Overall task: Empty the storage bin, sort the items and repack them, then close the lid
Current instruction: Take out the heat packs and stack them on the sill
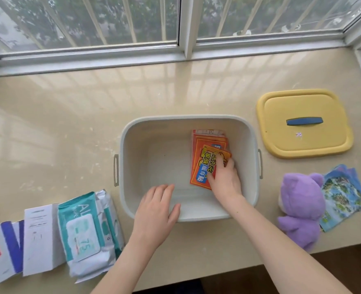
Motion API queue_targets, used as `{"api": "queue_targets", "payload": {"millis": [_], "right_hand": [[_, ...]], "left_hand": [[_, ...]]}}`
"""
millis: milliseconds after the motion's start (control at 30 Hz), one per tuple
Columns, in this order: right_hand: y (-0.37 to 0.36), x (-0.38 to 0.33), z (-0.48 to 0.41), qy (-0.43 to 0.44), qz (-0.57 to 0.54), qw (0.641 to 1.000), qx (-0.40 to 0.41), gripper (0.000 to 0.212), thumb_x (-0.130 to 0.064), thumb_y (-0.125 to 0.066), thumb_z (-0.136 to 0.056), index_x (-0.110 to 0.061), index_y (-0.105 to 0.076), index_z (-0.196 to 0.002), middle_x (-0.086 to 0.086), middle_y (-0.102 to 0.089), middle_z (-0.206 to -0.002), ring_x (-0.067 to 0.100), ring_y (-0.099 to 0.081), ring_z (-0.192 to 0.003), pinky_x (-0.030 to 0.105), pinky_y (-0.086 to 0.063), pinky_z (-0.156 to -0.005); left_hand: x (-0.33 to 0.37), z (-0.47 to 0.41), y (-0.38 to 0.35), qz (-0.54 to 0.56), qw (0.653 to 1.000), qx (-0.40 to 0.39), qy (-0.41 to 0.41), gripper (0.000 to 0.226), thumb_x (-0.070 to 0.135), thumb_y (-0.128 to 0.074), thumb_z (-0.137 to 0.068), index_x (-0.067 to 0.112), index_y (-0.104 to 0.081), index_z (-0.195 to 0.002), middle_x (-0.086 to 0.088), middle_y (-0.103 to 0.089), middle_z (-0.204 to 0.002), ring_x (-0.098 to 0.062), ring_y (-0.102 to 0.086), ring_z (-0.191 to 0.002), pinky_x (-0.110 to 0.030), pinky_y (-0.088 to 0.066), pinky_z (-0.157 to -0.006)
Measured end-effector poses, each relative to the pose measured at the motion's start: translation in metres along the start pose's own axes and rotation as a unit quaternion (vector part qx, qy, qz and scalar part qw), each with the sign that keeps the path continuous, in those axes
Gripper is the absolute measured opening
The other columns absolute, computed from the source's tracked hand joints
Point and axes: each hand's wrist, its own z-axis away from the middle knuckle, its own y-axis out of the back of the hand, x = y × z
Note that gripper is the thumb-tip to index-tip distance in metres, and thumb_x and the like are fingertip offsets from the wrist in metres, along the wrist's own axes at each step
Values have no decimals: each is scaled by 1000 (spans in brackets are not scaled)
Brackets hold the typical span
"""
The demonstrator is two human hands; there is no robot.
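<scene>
We judge repacking begun: right hand (225, 180) grips orange packets (198, 151) in bin (124, 145); left hand (154, 211) lies open on rim. Next, we fetch wipes (84, 234) beside left hand.

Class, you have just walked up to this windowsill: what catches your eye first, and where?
The orange packets held by the right hand, in the right half of the grey bin. Then the yellow lid lying right of the bin, and the purple plush toy nearer the person.
</scene>
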Motion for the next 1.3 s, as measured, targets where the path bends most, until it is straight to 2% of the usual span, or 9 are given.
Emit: {"api": "queue_targets", "payload": {"millis": [100, 233, 533, 733, 867, 967, 1067, 1233, 1300], "right_hand": [[-1, -9, -9, -12, 29, 999, -11, 69, -36, -57, -93, -18, -22, -149, 25, -30, -142, 41, -51, -112, 41, -45, -93], [-2, -13, -21, 22, 63, 997, -33, 68, -35, -56, -93, -21, -21, -150, 26, -22, -148, 42, -44, -118, 42, -43, -96], [-8, -26, -43, -9, 20, 1000, -17, 66, -41, -53, -95, -23, -23, -151, 32, -16, -149, 46, -37, -123, 46, -36, -102], [-10, -25, -48, -41, -65, 997, -5, 80, -49, -68, -82, -30, -26, -148, 27, -35, -132, 44, -39, -116, 45, -35, -102], [-11, -22, -50, -50, -117, 992, 2, 86, -49, -76, -73, -31, -31, -144, 24, -42, -123, 41, -41, -115, 41, -34, -101], [-11, -23, -51, -53, -136, 989, 8, 87, -48, -79, -70, -30, -34, -142, 23, -44, -123, 41, -41, -117, 40, -35, -101], [-11, -23, -50, -50, -140, 989, 16, 88, -49, -80, -67, -30, -36, -140, 23, -46, -122, 40, -43, -116, 41, -38, -100], [-5, -25, -49, -65, -216, 974, 26, 89, -38, -86, -63, -32, -35, -137, 15, -39, -126, 33, -56, -99, 38, -49, -93], [-3, -26, -48, -63, -239, 969, 28, 91, -32, -87, -62, -34, -34, -137, 13, -38, -126, 26, -53, -91, 34, -48, -90]], "left_hand": [[-1, -8, 3, 3, 1000, 8, -2, 52, 41, -41, -88, 10, -57, -127, -3, -62, -120, -25, -57, -110, -36, -49, -89], [-1, -15, 5, 1, 1000, 21, -8, 53, 41, -41, -89, 10, -55, -129, -4, -62, -122, -24, -55, -113, -36, -48, -91], [-2, -25, 8, 17, 998, 54, -17, 53, 39, -43, -90, 9, -51, -133, -6, -58, -128, -26, -52, -118, -38, -46, -96], [-17, -42, 14, 6, 993, 116, -24, 52, 34, -46, -91, 6, -51, -135, -15, -55, -133, -36, -50, -123, -45, -42, -103], [-33, -48, 24, -57, 980, 182, -50, 52, 25, -53, -90, 10, -49, -140, -14, -48, -144, -35, -40, -135, -49, -29, -113], [-47, -49, 30, -78, 977, 198, 10, 54, 24, -51, -90, 14, -45, -143, -14, -41, -149, -35, -32, -141, -49, -23, -116], [-55, -49, 28, -36, 979, 185, 77, 58, 22, -49, -88, 13, -41, -145, -13, -36, -153, -34, -24, -144, -49, -23, -116], [-57, -50, 24, 16, 981, 174, 85, 60, 20, -47, -87, 14, -39, -146, -7, -33, -155, -31, -19, -146, -49, -21, -117], [-58, -50, 24, 24, 980, 178, 83, 60, 19, -47, -87, 15, -39, -146, -7, -32, -155, -31, -19, -146, -50, -22, -116]]}}
